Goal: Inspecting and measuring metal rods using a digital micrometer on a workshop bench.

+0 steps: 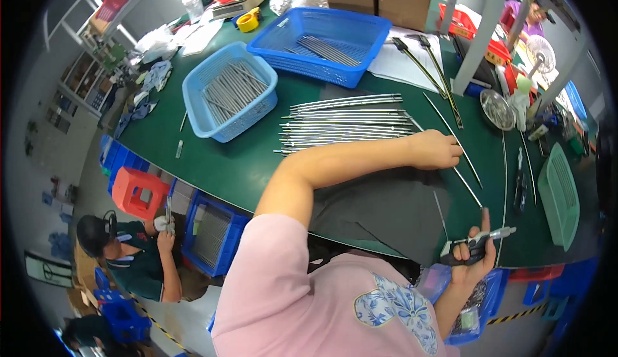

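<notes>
My left hand [439,150] is closed around a thin metal rod [468,188], which slants down to the right over the dark green table. In my right hand [475,254] is a micrometer [473,249], with a black-and-silver frame and a silver barrel pointing right. The right index finger sticks up by the rod's lower end; whether it touches is unclear. Another thin rod [440,215] slants down to the micrometer's left side. Several silver rods [347,122] lie side by side left of my left hand, partly on a dark cloth [380,209].
A light blue basket [193,115] and a darker blue basket [302,70] hold more rods. Calipers [428,67] lie on paper. On the right are a metal bowl [497,111], a green tray [559,196] and a grey post [483,32]. A co-worker [138,260] sits at lower left.
</notes>
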Tool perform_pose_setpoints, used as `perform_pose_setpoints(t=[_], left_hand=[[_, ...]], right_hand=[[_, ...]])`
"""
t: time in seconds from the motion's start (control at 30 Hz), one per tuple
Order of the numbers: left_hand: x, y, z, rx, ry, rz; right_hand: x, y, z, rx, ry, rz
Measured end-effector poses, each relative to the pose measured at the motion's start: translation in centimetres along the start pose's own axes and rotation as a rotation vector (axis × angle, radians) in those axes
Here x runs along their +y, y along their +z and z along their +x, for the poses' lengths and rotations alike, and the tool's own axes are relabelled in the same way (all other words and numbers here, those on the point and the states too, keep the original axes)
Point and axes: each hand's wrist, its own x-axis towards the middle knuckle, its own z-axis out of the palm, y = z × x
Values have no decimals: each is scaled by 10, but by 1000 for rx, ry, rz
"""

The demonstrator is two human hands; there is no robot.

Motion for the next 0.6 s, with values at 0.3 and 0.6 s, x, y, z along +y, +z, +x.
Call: perform_pose_setpoints(t=[0.3,0.6], left_hand=[[30,-8,-23,211,-137,-53],[86,-9,-35,485,-881,-265]], right_hand=[[5,23,-2,-34,-283,-133],[19,21,-10,-146,-140,-86]])
